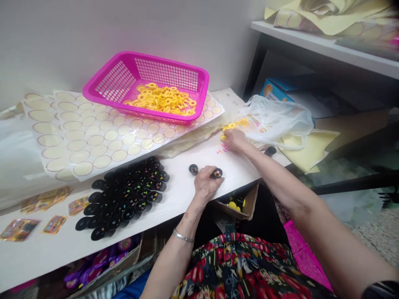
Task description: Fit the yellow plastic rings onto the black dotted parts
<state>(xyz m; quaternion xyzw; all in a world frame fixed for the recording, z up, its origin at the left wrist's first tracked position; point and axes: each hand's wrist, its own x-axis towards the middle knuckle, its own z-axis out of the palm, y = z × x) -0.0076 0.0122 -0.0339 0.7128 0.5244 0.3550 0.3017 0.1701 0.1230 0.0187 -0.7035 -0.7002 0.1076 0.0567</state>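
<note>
My left hand (205,182) rests on the white table (46,249) with its fingers curled round a small black disc (217,173). A second black disc (193,168) lies just to its left. My right hand (233,139) reaches further back, fingers closed over a little pile of yellow rings (235,123) beside a clear plastic bag (277,120). What exactly its fingers pinch is hidden. A cluster of several black discs (127,197) with coloured dots lies in rows to the left of my left hand.
A pink basket (118,79) holding yellow rings stands at the back on sheets of round stickers (81,137). Printed stickers (40,216) lie at the left front. A cardboard box (246,205) sits under the table edge. A shelf (327,45) stands at the right.
</note>
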